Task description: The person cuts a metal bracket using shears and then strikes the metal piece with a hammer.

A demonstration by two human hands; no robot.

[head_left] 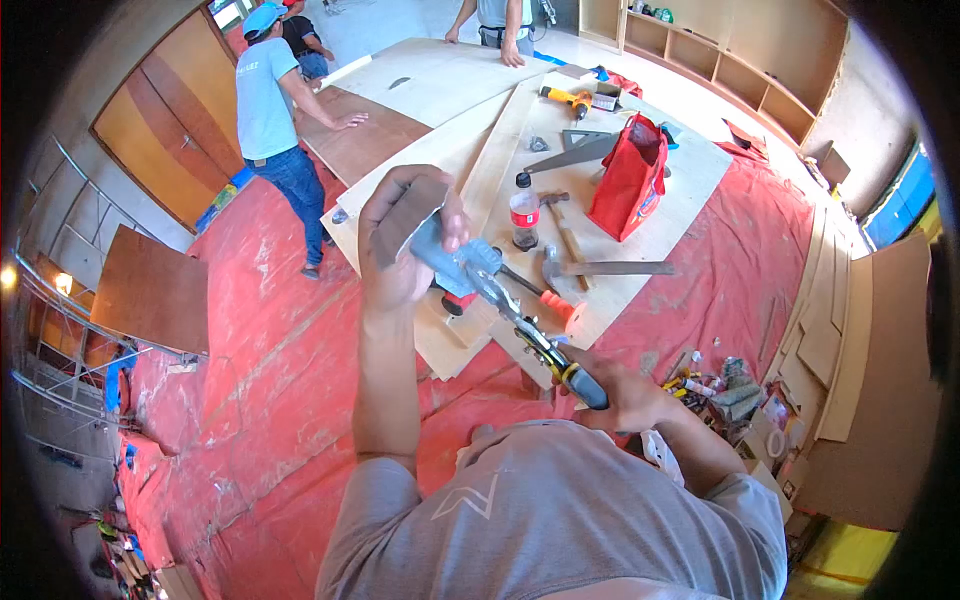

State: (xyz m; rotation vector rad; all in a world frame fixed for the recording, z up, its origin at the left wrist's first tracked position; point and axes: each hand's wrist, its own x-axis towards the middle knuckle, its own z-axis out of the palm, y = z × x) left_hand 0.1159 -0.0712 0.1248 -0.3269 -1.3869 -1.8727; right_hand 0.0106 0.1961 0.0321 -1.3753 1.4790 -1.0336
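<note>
My left hand (400,225), raised left of centre, is closed around a grey-brown flat piece (408,222) like a folded pad. A light blue cloth or bag-like item (437,252) hangs beside its fingers. My right hand (625,395), lower right, is wrapped round the black and yellow handle of a tool (580,382). The tool's metal part slants up left toward the blue item; whether they touch I cannot tell. Behind lies a plywood worktable (640,275) with a cola bottle (524,212), a hammer (610,268) and a red bag (630,180).
A yellow drill (567,100) and a handsaw (575,155) lie farther back. A person in a blue cap (270,100) leans on a brown board at the left; another person (497,20) stands behind the boards. Red sheeting (250,400) covers the floor, with clutter (735,395) at the right.
</note>
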